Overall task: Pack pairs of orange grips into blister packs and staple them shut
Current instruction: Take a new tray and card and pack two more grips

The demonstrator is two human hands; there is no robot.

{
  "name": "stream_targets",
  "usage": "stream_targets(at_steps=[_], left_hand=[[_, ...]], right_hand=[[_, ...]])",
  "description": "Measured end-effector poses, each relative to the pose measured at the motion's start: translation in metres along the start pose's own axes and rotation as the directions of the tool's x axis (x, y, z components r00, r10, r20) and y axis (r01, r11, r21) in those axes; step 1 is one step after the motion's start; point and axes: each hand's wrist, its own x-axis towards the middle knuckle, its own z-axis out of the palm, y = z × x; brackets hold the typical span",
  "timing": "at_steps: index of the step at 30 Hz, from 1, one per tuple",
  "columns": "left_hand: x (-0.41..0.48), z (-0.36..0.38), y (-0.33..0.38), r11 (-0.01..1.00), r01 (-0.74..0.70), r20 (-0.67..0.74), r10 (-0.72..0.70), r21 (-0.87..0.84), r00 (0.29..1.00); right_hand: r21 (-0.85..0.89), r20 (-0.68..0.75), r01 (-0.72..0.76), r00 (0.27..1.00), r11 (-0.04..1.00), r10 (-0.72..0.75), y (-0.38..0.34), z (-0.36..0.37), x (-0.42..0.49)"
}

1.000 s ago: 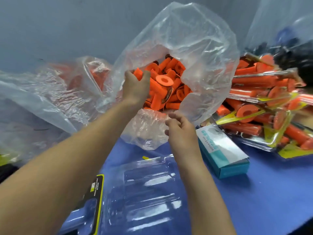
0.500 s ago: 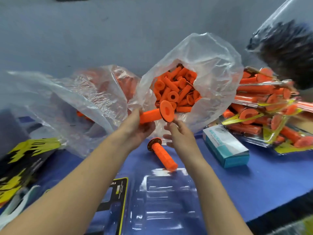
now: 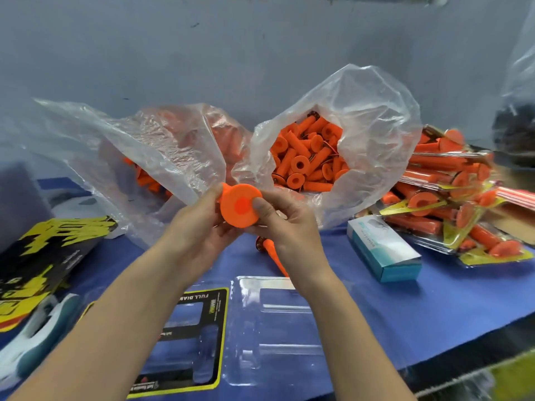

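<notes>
Orange grip (image 3: 238,205) held in both hands.
Left hand (image 3: 194,230) and right hand (image 3: 289,227) curl round it, above the blue table (image 3: 434,314).

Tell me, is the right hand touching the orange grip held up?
Touching. In the head view the right hand presses its thumb on the orange grip.

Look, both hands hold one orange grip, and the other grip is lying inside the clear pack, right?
Not quite. The left hand and right hand do hold one orange grip, but the other grip lies on the blue table just beyond the clear pack, not inside it. The head view shows this.
</notes>
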Motion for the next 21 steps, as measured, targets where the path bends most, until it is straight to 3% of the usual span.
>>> stream_targets(at_steps=[5, 9, 17, 21], left_hand=[[-0.04, -0.03, -0.016, 0.963, -0.22, -0.034, 0.228, 0.157, 0.973], [-0.057, -0.059, -0.012, 0.835, -0.388, 0.048, 0.403, 0.391, 0.914], [-0.065, -0.088, -0.002, 0.829, -0.36, 0.027, 0.387, 0.428, 0.922], [-0.067, -0.095, 0.0, 0.856, -0.319, 0.013, 0.344, 0.406, 0.939]], right_hand=[[0.018, -0.037, 0.029, 0.999, 0.999, -0.028, 0.002, 0.025, -0.02], [0.027, -0.013, 0.005, 1.0, 1.0, -0.005, 0.005, 0.042, -0.032], [0.085, 0.126, -0.118, 0.986, 0.989, 0.107, 0.008, 0.058, -0.043], [0.005, 0.141, -0.018, 0.99, 1.0, 0.017, 0.013, 0.066, -0.048]])
